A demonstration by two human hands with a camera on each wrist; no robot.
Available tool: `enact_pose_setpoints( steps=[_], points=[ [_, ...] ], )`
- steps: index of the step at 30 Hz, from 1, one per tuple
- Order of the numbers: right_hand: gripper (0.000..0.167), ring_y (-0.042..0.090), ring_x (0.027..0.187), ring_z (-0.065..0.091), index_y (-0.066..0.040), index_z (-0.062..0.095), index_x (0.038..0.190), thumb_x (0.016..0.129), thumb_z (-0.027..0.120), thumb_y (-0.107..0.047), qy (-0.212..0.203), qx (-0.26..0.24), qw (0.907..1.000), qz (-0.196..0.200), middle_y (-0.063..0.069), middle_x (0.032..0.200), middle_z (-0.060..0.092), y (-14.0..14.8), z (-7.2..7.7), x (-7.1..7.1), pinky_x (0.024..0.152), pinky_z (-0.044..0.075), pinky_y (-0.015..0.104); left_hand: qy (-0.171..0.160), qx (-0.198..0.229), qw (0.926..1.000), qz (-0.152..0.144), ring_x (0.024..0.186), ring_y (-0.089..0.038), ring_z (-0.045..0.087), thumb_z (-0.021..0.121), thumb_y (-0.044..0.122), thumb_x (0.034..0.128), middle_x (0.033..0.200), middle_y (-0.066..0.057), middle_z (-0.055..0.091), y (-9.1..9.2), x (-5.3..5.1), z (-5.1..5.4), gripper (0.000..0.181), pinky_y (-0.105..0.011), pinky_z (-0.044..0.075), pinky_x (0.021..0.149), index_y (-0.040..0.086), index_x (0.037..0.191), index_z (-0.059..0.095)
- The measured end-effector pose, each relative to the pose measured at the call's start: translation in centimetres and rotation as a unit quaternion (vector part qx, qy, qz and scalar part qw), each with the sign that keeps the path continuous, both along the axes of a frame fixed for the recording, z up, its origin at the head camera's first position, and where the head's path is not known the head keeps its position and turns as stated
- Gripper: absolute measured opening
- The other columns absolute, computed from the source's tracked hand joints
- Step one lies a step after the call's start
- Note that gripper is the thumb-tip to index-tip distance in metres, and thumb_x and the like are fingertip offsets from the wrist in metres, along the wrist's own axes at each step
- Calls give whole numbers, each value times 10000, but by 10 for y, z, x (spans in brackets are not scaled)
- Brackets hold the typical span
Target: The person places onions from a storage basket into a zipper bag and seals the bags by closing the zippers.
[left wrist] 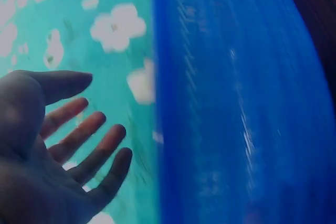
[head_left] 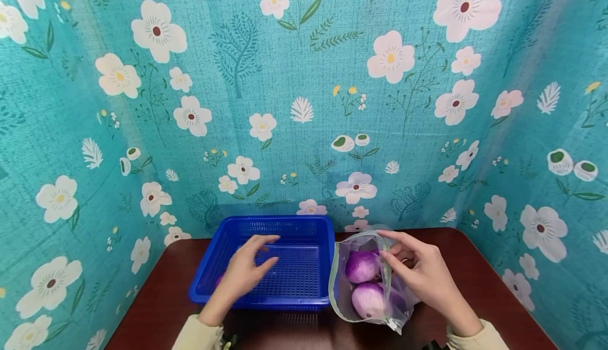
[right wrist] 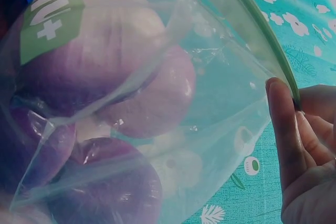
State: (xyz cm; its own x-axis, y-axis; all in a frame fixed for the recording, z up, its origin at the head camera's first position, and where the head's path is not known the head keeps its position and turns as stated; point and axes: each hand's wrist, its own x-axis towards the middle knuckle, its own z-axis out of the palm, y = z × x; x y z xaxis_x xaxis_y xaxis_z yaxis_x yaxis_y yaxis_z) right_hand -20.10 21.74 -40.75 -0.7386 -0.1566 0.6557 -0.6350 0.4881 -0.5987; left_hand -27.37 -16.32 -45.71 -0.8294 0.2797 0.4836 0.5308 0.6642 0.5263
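Note:
A clear zip bag with a green-edged mouth stands open right of the blue basket, several purple onions inside it. My right hand pinches the bag's edge between thumb and fingers; the right wrist view shows this grip beside the green zip strip. Over the left part of the blue basket is my left hand, fingers spread and holding nothing. The left wrist view shows that hand beside the basket's blue wall. Something purple shows in the basket, partly behind my left hand.
The dark red-brown table extends around the basket and bag. A teal floral cloth hangs behind the table and along both sides, close to the basket's far rim.

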Motion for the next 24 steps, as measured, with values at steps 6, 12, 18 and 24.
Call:
enact_pose_setpoints(
  steps=[6,12,18,24],
  points=[
    [439,92,590,654,-119,701,1296,889,767,31,-40,-34,10000,22,-70,765,697,-1,-1,0,522,466,190,-699,-316,9941,765,1092,-280,682,820,183,895,1262,-54,680,-48,-7,-13,504,-470,565,845,194,1370,652],
    [434,62,603,660,-119,701,1295,891,770,23,-33,11,10000,32,-79,765,694,-1,-2,-2,533,474,187,-1152,-1294,9777,1191,1201,-405,648,864,269,841,1372,-139,639,-70,-11,-21,654,-614,542,932,139,1427,603],
    [433,66,604,662,-115,702,1294,891,768,28,-49,-35,10000,64,-72,768,705,0,-2,-1,532,476,188,-1479,-2025,9596,1275,1194,-488,620,957,348,700,1403,-193,605,-72,-13,-30,851,-687,523,888,145,1442,593],
    [436,60,610,666,-111,702,1291,886,768,36,18,-18,9999,100,-70,772,712,0,-2,-2,535,476,184,-1368,-2192,9582,1227,1088,-440,667,1018,207,572,1247,-186,671,-67,-15,-34,846,-622,553,864,105,1335,668]
  ],
)
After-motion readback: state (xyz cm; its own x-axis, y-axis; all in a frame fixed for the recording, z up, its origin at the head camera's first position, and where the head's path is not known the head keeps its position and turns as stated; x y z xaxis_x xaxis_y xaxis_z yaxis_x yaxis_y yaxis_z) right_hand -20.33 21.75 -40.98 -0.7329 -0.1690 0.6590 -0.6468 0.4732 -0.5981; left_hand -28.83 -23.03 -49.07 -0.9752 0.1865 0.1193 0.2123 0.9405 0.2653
